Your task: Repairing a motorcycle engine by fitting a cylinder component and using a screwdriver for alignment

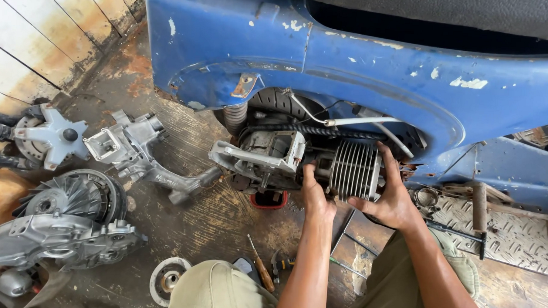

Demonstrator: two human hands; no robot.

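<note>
A finned grey engine cylinder [353, 169] sits against the engine block [268, 157] under a worn blue scooter body [350, 71]. My left hand [317, 195] presses on the cylinder's left base, where it meets the block. My right hand [389, 194] wraps the cylinder's right end, fingers spread over the fins. Both hands grip the cylinder. A white cable [360, 121] and a black hose run just above it.
Loose engine parts lie at left: a crankcase half [134, 149], a fan wheel [72, 195], an engine cover [58, 240] and a star-shaped hub [53, 137]. A screwdriver [261, 268] lies near my knee [221, 289]. A chequered footplate [508, 232] sits at right.
</note>
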